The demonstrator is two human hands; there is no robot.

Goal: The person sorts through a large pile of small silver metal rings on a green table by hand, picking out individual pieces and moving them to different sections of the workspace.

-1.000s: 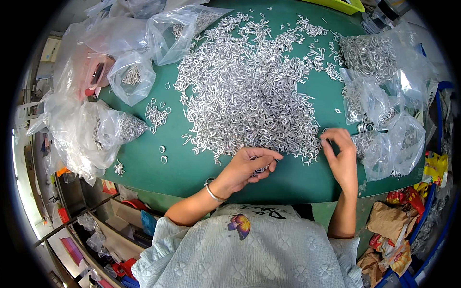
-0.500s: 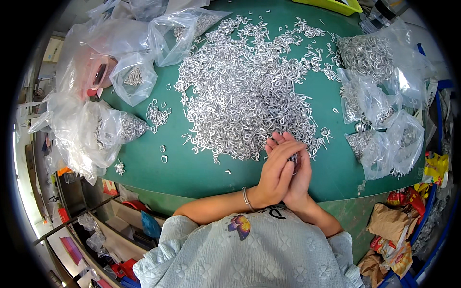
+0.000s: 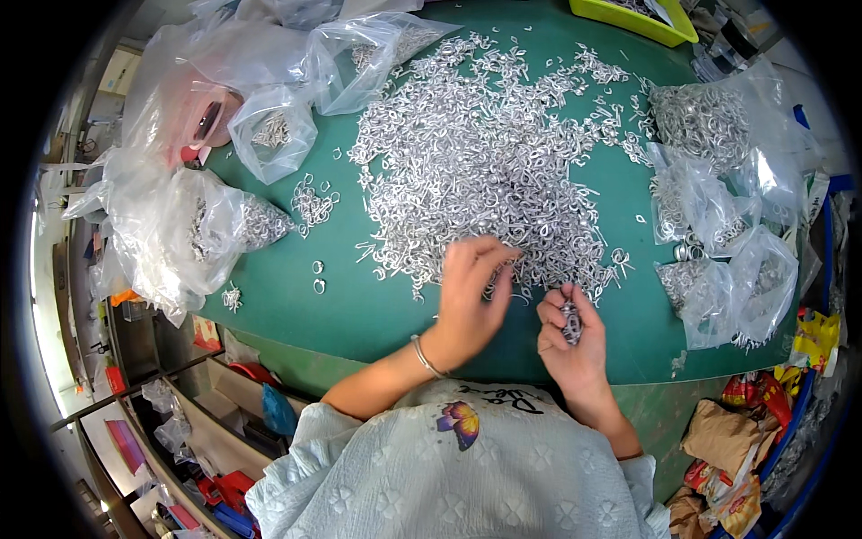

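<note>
Since half a second ago, when both hands were pressed together at the near edge of the pile, they have been drawn apart: the left hand (image 3: pixel 471 292) has been spread forward and the right hand (image 3: pixel 570 337) pulled back toward the body.

Now the left hand is laid palm-down with its fingers loosely spread, the fingertips touching the near fringe of the pile of small silver metal rings (image 3: pixel 489 171); whether a ring is pinched under them cannot be told. A bracelet (image 3: pixel 425 357) is worn on its wrist. Just right of it, the right hand is held curled, thumb and fingers closed around a small bunch of rings (image 3: pixel 569 322), lifted just off the green table (image 3: pixel 359 305).

Beyond both hands the pile is spread wide across the table. Well to the left of the left hand, clear plastic bags (image 3: pixel 193 229) part-filled with rings are heaped, with a few loose rings (image 3: pixel 316 277) lying between them and that hand. To the right of the right hand, more filled bags (image 3: pixel 727 260) are stacked. Far beyond the right hand, a yellow tray (image 3: pixel 642 20) is set at the far edge.
</note>
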